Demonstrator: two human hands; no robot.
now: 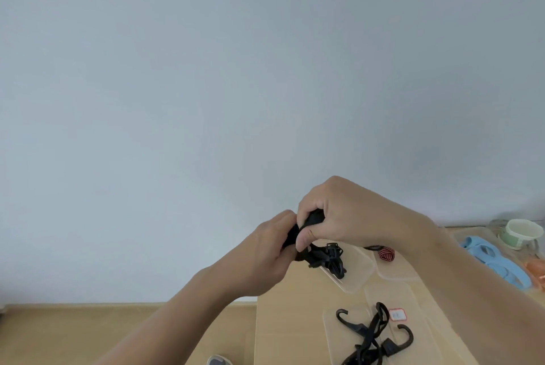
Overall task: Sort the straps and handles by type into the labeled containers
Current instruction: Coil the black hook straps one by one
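On the table (295, 320), blue handles (498, 267) lie beside a pale cup (522, 233).

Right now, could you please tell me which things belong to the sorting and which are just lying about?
Job: black strap gripped by left hand and right hand; hooked cords in clear tray; blue handles; red striped cord.
Lying about: green cup; shoe.

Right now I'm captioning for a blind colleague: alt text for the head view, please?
The left hand and right hand grip a black strap together above a wooden table. Below, a clear container holds black hooked straps; blue handles lie far right.
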